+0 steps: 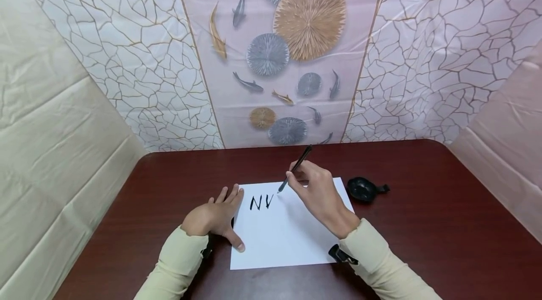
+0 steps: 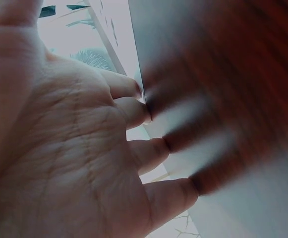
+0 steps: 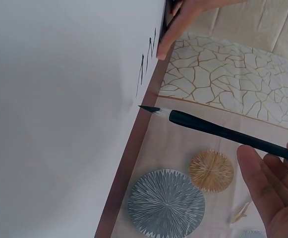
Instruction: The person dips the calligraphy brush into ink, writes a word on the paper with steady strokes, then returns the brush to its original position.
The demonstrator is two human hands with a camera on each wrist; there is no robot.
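A sheet of white paper lies on the table, with black brush strokes that look like an N and a V near its top left. My right hand pinches the dark handle of a writing brush between thumb and fingers. The bristles are white with an ink-black tip. In the head view the tip is just right of the strokes; in the right wrist view it looks slightly off the sheet. My left hand rests at the sheet's left edge, fingers extended, thumb on the paper. Its palm fills the left wrist view.
A small black dish with a short handle stands just right of the paper. The dark red-brown table has a patterned curtain behind it and pale cloth at the sides.
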